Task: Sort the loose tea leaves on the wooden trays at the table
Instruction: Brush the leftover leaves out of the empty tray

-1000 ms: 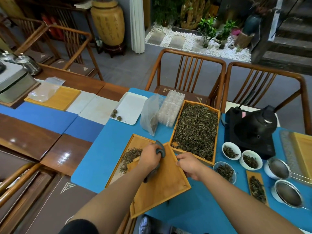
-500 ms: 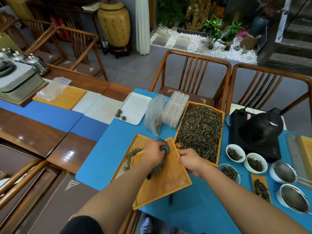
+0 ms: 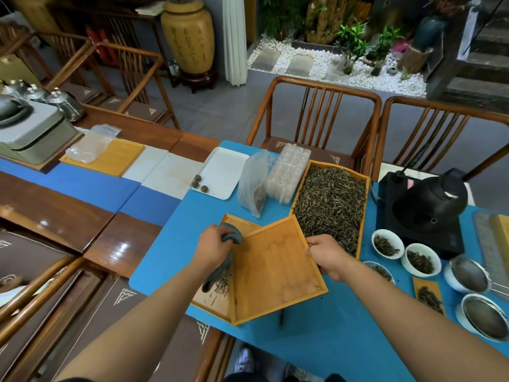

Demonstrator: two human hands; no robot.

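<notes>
Mid-frame, left hand (image 3: pixel 213 250) wrapped around a grey tool (image 3: pixel 230 245) over the lower tray (image 3: pixel 212 304), right hand (image 3: pixel 329 256) pinching the empty tray's (image 3: pixel 275 271) right rim.

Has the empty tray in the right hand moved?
Yes. The empty tray swung its far end toward the full leaf tray, uncovering more of the lower tray.

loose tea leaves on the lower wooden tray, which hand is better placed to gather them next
Left. The left hand already holds the grey scoop-like tool right at those pale loose tea leaves, while the right hand grips the tilted empty wooden tray.
</notes>
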